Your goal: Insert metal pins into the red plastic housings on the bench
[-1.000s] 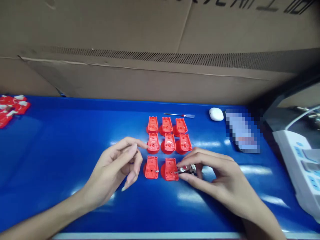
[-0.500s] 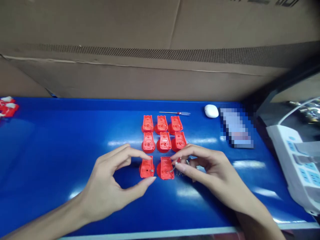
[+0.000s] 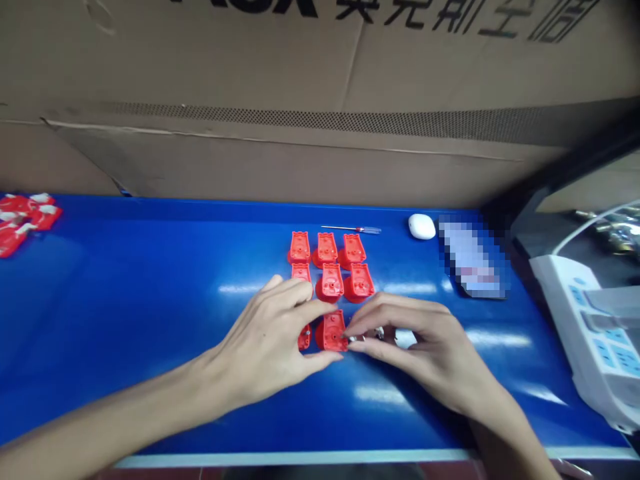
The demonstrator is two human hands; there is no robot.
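Note:
Red plastic casings stand in rows on the blue table. My left hand [image 3: 280, 330] reaches over the front row, its index finger and thumb at the far and near edges of the front right casing [image 3: 334, 331], gripping it. The front left casing [image 3: 304, 339] is mostly covered by that hand. My right hand [image 3: 420, 340] is closed in a pinch at the right edge of the same front right casing. Between its fingertips is a small silvery metal piece [image 3: 357, 339], whose shape is partly hidden. More shiny metal bits [image 3: 379, 333] show beneath the right hand's curled fingers.
Behind are two rows of red casings [image 3: 327, 247]. A screwdriver [image 3: 350, 229], a white rounded case [image 3: 421, 227] and a blurred-out phone-like object [image 3: 473, 260] lie farther back. A white power strip [image 3: 590, 333] stands right; red-and-white parts [image 3: 27, 217] lie far left. Cardboard [image 3: 280, 160] walls the back.
My left hand has moved right, from around the front left casing to the front right one. My right hand stays by that casing with its fingertips pinched. The camera view has tilted slightly up.

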